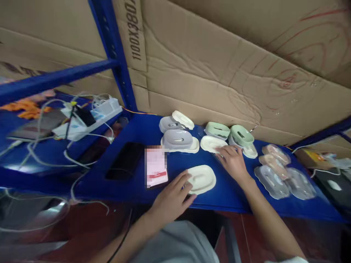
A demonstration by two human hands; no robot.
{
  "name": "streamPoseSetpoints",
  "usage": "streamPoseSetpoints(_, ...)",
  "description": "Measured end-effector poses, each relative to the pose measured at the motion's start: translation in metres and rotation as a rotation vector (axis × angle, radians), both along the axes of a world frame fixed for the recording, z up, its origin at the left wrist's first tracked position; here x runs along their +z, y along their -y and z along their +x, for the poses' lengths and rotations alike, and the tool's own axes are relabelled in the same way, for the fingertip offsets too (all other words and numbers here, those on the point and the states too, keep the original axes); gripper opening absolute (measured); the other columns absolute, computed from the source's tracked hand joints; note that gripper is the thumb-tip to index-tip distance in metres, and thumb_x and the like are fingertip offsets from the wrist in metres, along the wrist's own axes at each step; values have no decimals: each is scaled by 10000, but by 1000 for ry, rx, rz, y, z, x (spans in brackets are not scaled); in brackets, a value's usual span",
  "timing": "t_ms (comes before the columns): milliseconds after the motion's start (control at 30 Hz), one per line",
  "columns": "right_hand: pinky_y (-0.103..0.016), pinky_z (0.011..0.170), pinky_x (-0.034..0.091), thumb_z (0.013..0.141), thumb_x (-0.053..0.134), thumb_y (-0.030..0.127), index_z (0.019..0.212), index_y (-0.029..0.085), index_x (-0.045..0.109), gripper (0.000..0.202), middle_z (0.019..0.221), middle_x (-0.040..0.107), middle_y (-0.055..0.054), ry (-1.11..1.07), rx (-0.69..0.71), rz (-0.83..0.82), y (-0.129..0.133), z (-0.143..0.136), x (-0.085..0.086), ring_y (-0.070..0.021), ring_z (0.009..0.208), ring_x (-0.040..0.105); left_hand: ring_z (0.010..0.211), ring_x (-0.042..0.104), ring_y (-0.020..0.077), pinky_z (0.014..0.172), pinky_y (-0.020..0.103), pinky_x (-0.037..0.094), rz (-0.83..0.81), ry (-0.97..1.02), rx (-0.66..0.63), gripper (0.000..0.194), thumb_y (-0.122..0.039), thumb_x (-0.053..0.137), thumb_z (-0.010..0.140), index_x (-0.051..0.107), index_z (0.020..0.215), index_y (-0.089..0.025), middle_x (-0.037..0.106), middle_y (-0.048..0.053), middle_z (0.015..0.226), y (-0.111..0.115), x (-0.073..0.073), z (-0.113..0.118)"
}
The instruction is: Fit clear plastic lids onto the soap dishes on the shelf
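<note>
On the blue shelf, a cream oval dish (203, 179) with a raised inner ridge lies near the front edge. My left hand (175, 193) has its curled fingers on that dish's left rim, with the thumb lower down. Farther back, my right hand (233, 160) reaches to a second cream dish (211, 143), its fingertips closed at the dish's near right edge and partly hiding it. Behind the right hand stand two pale green slotted soap boxes (218, 129). To their left are grey slotted soap boxes (178, 138) with cream pieces around them.
A phone with a lit screen (156, 166) and a dark flat object (126, 160) lie left of my hands. Clear-wrapped pieces (274, 180) sit at the right. Power strips (90, 117) and tangled white cables are at far left. Cardboard (192, 73) walls the back.
</note>
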State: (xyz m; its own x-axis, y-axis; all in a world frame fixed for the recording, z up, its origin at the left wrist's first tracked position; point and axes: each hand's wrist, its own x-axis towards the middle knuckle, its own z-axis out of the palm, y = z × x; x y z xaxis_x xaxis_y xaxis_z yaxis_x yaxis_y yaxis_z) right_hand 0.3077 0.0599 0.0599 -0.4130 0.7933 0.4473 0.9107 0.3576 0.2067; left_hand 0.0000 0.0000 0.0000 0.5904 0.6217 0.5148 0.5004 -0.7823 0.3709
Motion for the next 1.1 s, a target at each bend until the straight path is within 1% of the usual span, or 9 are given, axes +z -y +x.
streamPoseSetpoints(133,-473,1072,405,1083,590,376,1336,199,707,331,1242,768,-122,-89,14,-71,-5,-14,9,-304,1181,682,1440,594,349,1155,492,587,3,-17,-6,173,-265,704,1001,663,1130,-158,693,175,1380,2,5,-3)
streamPoseSetpoints(300,-442,1156,392,1059,626,462,1488,225,604,491,1481,675,-110,-236,275,-206,-48,-69,14,-275,1391,594,1447,586,351,1156,513,585,17,-30,-21,152,-256,661,1026,665,1144,-162,705,164,1372,2,7,-3)
streamPoseSetpoints(400,-468,1169,367,1049,661,423,1367,228,692,375,1399,735,-97,-228,359,-278,-76,-96,9,-269,1350,639,1455,580,344,1158,501,586,10,-9,-26,127,-236,661,1017,669,1128,-175,717,146,1350,2,8,-3)
streamPoseSetpoints(500,-467,1154,387,1074,628,363,1243,220,747,252,1276,793,-87,-269,357,-249,-79,-101,11,-247,1235,710,1459,578,342,1169,485,577,4,8,-33,115,-215,669,1001,667,1109,-177,707,151,1355,2,8,-4)
streamPoseSetpoints(567,-472,1160,407,1077,619,368,1245,223,743,253,1262,797,-84,-333,333,-167,-63,-90,18,-244,1209,723,1459,577,350,1163,484,578,3,24,-14,166,-211,661,998,660,1160,-171,639,180,1458,3,8,-4)
streamPoseSetpoints(667,-488,1145,473,1072,623,361,1288,257,726,261,1275,787,-79,-402,279,-102,-19,-60,27,-260,1234,715,1466,566,371,1106,481,613,-33,72,59,396,-186,653,988,590,1378,-175,418,224,1665,4,7,-4)
streamPoseSetpoints(800,-515,1125,557,1061,628,291,1397,290,674,339,1326,755,-90,-422,244,-179,49,-26,19,-283,1300,689,1406,623,367,1049,487,640,-89,151,99,640,-173,661,981,420,1573,-203,254,246,1740,3,6,-3)
streamPoseSetpoints(933,-529,1173,556,1053,622,207,1483,278,607,436,1369,722,-103,-384,284,-268,92,-25,-6,-279,1364,649,1443,588,369,1099,516,608,-100,111,70,625,-207,645,1013,414,1594,-218,320,228,1723,1,7,-4)
streamPoseSetpoints(1100,-505,1167,573,1039,652,212,1479,248,617,443,1350,705,-127,-306,273,-239,103,-40,-22,-278,1360,644,1551,456,363,1223,558,500,13,-21,29,409,-274,623,1053,576,1449,-185,485,200,1641,-1,8,-4)
